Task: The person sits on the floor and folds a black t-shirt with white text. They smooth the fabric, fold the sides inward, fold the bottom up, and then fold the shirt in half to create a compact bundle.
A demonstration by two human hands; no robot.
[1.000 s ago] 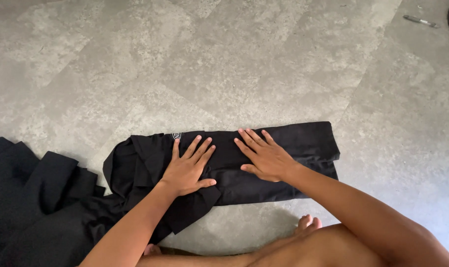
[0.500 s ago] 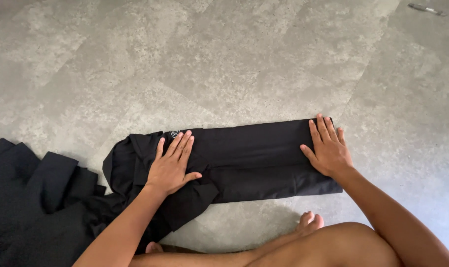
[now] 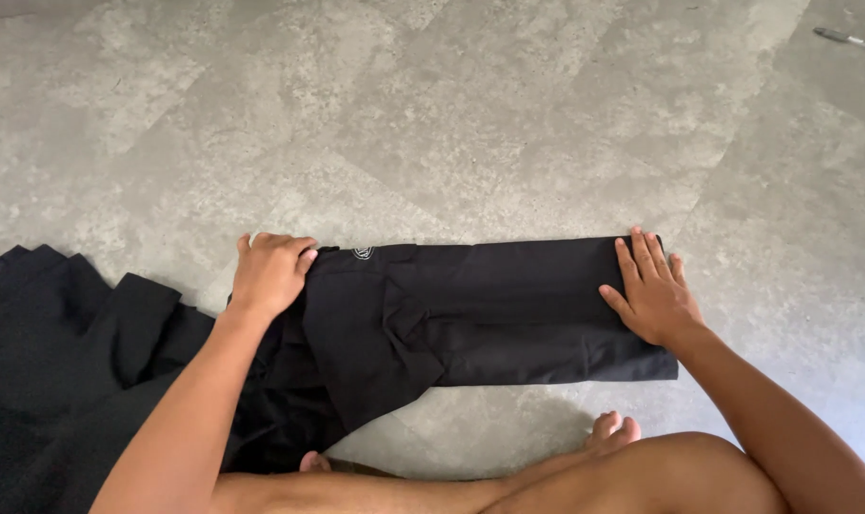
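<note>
The left hand [image 3: 268,271] was curled shut on the left end of the folded black garment [image 3: 470,309], fingers bunched over its upper corner. The right hand [image 3: 653,295] lay flat and spread on the garment's right end, gripping nothing. The garment stretched across the grey stone floor [image 3: 451,124] between them, with a loose heap of black cloth [image 3: 61,362] just left of it and a bare foot [image 3: 611,433] below it. The fold could have slipped askew if the left hand had pulled while the right pressed too lightly, and the loose flap under the garment's middle might have bunched.
</note>
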